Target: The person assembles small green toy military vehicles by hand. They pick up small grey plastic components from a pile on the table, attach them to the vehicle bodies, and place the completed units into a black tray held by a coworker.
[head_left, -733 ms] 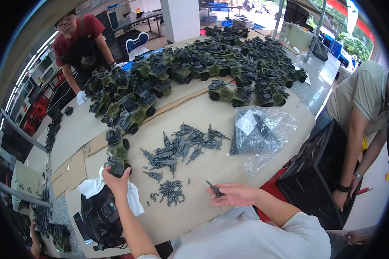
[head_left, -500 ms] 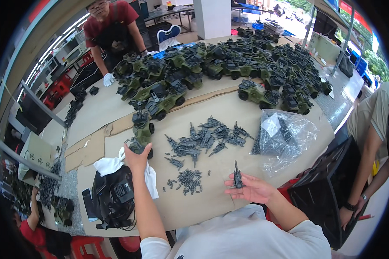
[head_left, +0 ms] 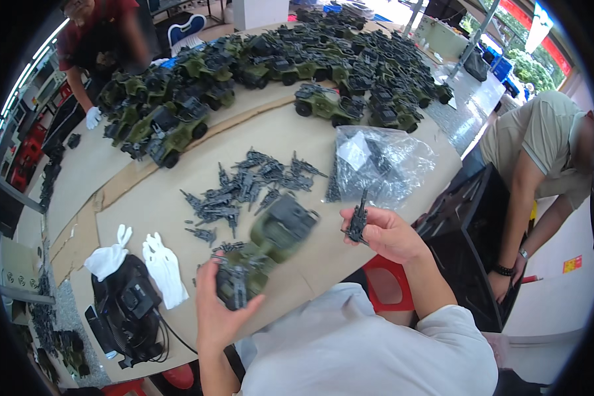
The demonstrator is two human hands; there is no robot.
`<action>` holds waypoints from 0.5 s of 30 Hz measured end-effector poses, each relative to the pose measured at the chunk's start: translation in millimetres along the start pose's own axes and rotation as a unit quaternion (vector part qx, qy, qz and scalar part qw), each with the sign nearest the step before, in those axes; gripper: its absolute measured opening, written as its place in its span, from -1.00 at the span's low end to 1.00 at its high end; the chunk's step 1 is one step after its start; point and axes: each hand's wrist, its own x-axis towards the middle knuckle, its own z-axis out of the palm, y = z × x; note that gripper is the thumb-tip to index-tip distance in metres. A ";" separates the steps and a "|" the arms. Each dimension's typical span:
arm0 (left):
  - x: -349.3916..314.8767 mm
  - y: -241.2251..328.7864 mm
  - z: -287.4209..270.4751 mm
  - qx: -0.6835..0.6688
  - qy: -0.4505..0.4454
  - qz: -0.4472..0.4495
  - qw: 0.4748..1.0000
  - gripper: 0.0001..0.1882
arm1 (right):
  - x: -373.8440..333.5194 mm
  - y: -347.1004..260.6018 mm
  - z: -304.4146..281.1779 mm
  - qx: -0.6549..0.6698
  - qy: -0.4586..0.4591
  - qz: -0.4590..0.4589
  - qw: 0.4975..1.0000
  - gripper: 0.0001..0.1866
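Note:
My left hand (head_left: 219,325) is closed on the near end of a green and dark grey toy military vehicle (head_left: 265,243), held close to me at the table's front. A small dark grey toy gun (head_left: 358,224) with its barrel pointing up is pinched between the fingers of my right hand (head_left: 395,239), to the right of the vehicle. Beyond the vehicle lies a loose heap of similar toy guns (head_left: 247,183). Part of a pile of small dark parts (head_left: 228,247) shows behind the vehicle, which hides the rest.
Many similar toy vehicles (head_left: 270,63) crowd the far table. A clear plastic bag (head_left: 383,162) with dark parts lies right of the guns. White gloves (head_left: 164,267) and a black bag (head_left: 127,307) lie at left. Co-workers stand far left and at right, by a black crate (head_left: 475,244).
My left hand has brought the toy vehicle from the far left to just in front of me. My right hand has closed its fingers around the toy gun. The view has turned right.

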 end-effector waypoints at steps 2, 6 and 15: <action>-6.9 7.9 18.6 -0.016 -0.083 0.025 0.996 -0.04 | -5.6 -8.3 2.9 -0.063 0.024 -0.005 0.998 -0.56; -3.1 8.6 37.9 -0.013 -0.164 0.020 0.986 -0.04 | -11.0 -15.5 8.5 -0.187 0.054 0.012 0.981 -0.59; -35.4 -22.1 17.5 -0.002 -0.050 -0.004 0.999 -0.10 | 3.9 23.9 -18.8 -0.163 0.126 -0.007 0.979 -0.59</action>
